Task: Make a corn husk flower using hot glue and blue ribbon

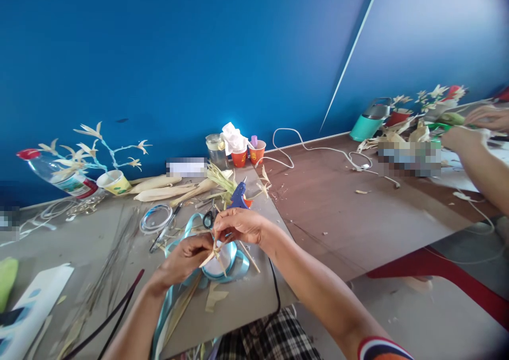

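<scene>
A small pale flower made of dried corn husk (216, 252) hangs at my fingertips, its narrow petals spread outward. My left hand (185, 256) is closed, pinching it from the left. From above and the right, my right hand (240, 225) pinches it near its centre. Directly beneath lies a roll of light blue ribbon (233, 259), partly covered by the flower and fingers. A blue glue gun (238, 196) stands just beyond my right hand. Black-handled scissors (208, 219) lie beside it, partly hidden.
Dried corn husks (157, 193) lie behind a coil of clear tubing (155, 219). Husk flowers on blue stems stand in a paper cup (115, 184) beside a plastic bottle (73, 182). Red cups (239, 158) stand by the wall. At right, a co-worker's arm (477, 158) reaches over the table.
</scene>
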Demonstrator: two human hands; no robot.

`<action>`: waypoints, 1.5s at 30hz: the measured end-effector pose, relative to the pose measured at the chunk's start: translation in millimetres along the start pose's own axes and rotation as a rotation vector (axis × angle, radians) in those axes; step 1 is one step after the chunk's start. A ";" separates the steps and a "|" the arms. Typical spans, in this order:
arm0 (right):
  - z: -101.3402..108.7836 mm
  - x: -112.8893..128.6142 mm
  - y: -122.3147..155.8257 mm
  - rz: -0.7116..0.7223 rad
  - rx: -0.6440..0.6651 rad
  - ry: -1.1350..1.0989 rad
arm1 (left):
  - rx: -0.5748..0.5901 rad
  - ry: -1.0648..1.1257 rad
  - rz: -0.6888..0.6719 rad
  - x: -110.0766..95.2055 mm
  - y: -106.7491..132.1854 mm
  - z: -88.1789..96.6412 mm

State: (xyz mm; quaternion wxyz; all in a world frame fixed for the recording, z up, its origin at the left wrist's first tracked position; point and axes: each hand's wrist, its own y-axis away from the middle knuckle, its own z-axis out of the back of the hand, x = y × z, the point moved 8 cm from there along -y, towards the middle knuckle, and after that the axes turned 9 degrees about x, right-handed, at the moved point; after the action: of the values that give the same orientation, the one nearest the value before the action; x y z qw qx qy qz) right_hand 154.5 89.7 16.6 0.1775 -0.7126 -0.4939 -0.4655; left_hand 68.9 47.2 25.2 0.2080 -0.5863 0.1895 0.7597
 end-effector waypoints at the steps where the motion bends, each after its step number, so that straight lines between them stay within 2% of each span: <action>1: 0.2 -3.3 -1.7 -0.015 0.006 -0.031 | 0.000 0.010 0.007 -0.2 0.8 -0.5; 5: -0.1 -10.0 -5.4 -0.036 0.009 -0.084 | -0.023 0.040 0.032 -1.2 2.2 -0.9; 12: -3.6 7.8 1.1 0.130 -0.022 -0.059 | -0.148 0.121 0.039 7.6 0.3 11.5; 16: -3.4 13.9 3.2 0.184 -0.022 -0.074 | -0.193 0.134 0.111 11.6 1.2 14.7; 21: -3.5 14.0 2.6 0.202 -0.012 -0.084 | -0.259 0.101 0.125 10.2 3.3 16.4; 26: 0.3 10.7 1.2 0.186 -0.041 -0.090 | -0.225 0.088 0.131 17.8 1.3 14.9; 40: 10.4 1.6 -10.5 0.201 -0.076 -0.171 | -0.184 0.358 0.137 25.7 3.6 7.4; 45: 13.8 0.7 -11.3 0.217 -0.148 -0.207 | -0.254 0.446 0.086 32.0 3.6 11.6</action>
State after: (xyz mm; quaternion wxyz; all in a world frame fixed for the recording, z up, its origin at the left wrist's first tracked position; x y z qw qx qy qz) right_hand 151.4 104.9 7.9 0.1219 -0.8172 -0.3939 -0.4027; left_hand 50.3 53.3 -2.9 0.0534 -0.7521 0.1586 0.6374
